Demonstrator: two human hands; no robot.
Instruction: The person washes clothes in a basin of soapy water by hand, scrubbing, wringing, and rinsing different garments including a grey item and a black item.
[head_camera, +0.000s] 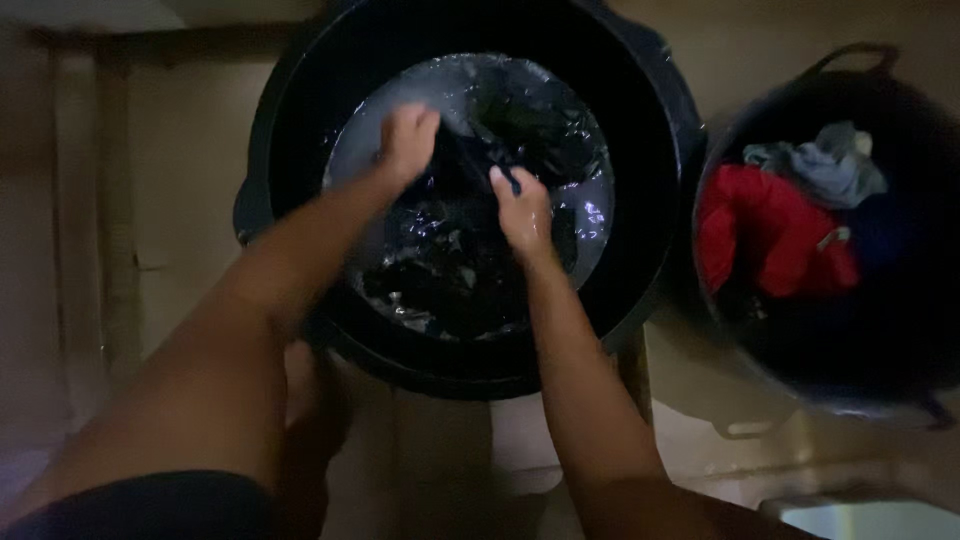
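A big black round tub (300, 90) filled with water stands on the floor in front of me. A dark wet cloth (470, 240) lies in the water. My left hand (408, 140) grips a fold of that cloth at the upper left of the water. My right hand (522, 208) grips the same cloth a little lower and to the right. The cloth stretches between both hands, just above the surface. The scene is dim and slightly blurred.
A second dark basin with handles (850, 330) stands to the right, holding a red garment (775, 235) and a grey-blue one (825, 165). The floor (170, 170) is pale tile. My knee (310, 400) shows below the tub.
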